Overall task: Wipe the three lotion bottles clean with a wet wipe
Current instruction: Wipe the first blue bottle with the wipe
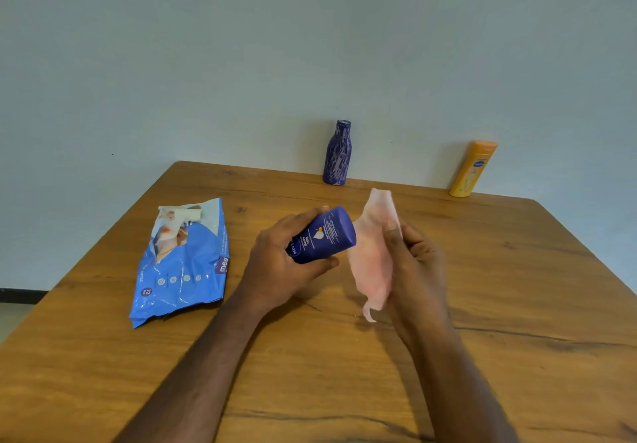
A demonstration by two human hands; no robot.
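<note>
Left hand (275,263) gripping tilted Nivea body milk bottle (322,235), right hand (413,256) holding wet wipe (374,253) just beside its base; should be rotating bottle while wiping

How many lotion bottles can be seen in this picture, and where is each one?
3. A dark blue bottle is gripped in the left hand. A purple bottle and a yellow bottle stand at the table's far edge by the wall. None seems hidden.

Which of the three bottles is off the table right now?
The dark blue Nivea bottle, gripped in the left hand; the purple bottle and yellow bottle stand by the wall.
</note>
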